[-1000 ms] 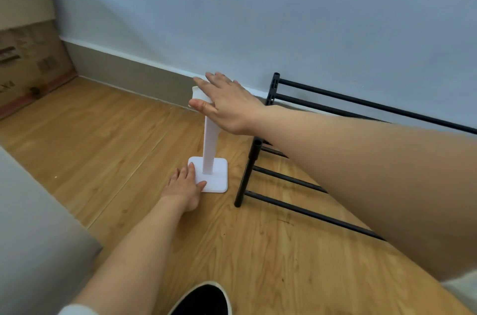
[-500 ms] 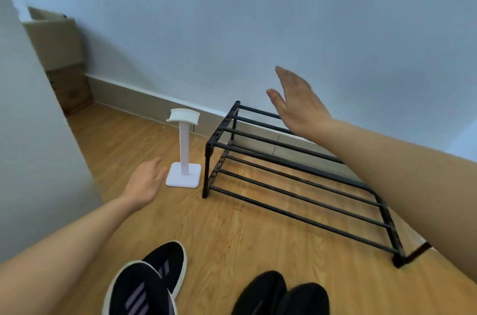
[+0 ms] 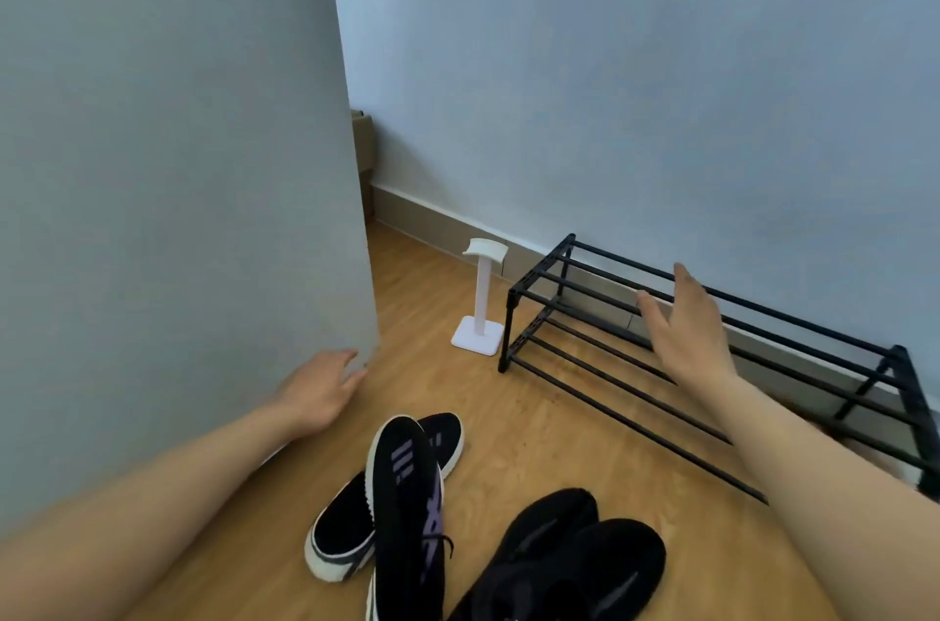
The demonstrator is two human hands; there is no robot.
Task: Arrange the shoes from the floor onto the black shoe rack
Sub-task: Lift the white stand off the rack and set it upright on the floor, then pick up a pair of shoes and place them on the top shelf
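Lying nearest on the floor, the black shoes [image 3: 402, 508] look soft and light; grab one by its heel. The left hand [image 3: 318, 391] and right hand [image 3: 684, 330] hold nothing, fingers spread apart. Farther back stands the bare black shoe rack [image 3: 534, 287].

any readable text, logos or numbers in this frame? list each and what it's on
No readable words, brand names or numbers in this view.
Black-and-white sneaker: purple stripe marks on the top, a pattern, not letters.
All-black pair: no print visible.
Black shoe rack, white stand, walls: blank.
Cardboard box in the corner: mostly hidden, nothing legible.
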